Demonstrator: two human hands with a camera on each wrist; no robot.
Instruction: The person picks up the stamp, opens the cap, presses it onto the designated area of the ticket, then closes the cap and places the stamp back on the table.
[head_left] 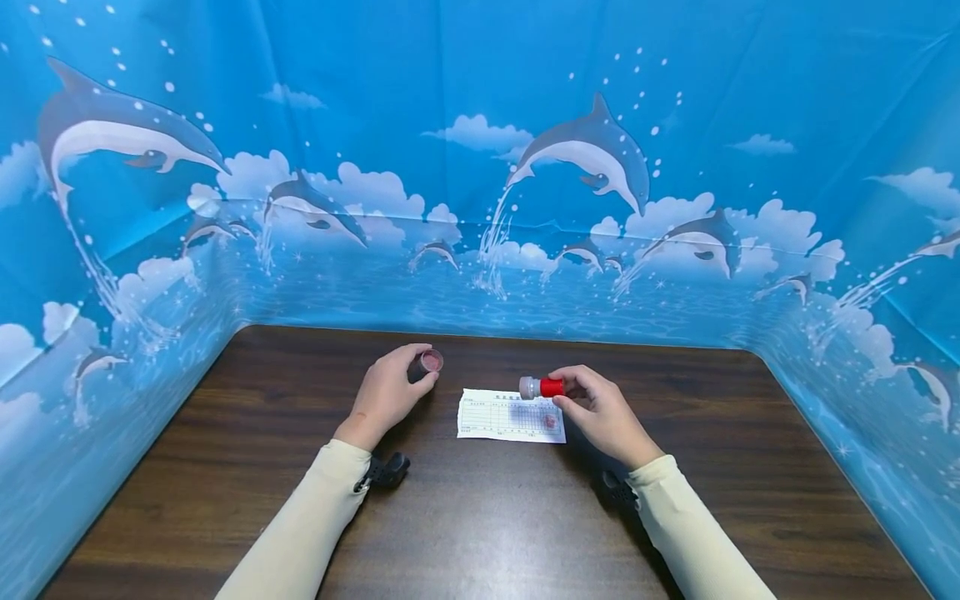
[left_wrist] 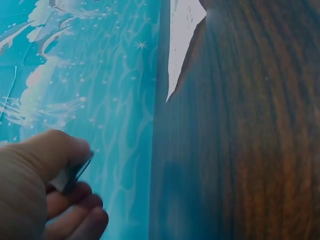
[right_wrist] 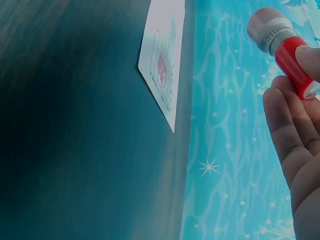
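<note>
In my right hand is a small stamp with a red barrel and a greyish, ribbed wide end. Thumb and fingers pinch the red part, and the stamp lies nearly sideways above the paper's upper right edge. A white printed form lies on the table, with a red stamp mark at its right side. To the left of the form, my left hand pinches a small dark round cap, its reddish inside facing up toward the head camera.
The dark wood-grain table has a rounded far edge. Behind it and along both sides stands a blue curtain printed with dolphins and clouds. A black wrist strap device sits on the left sleeve, another at the right.
</note>
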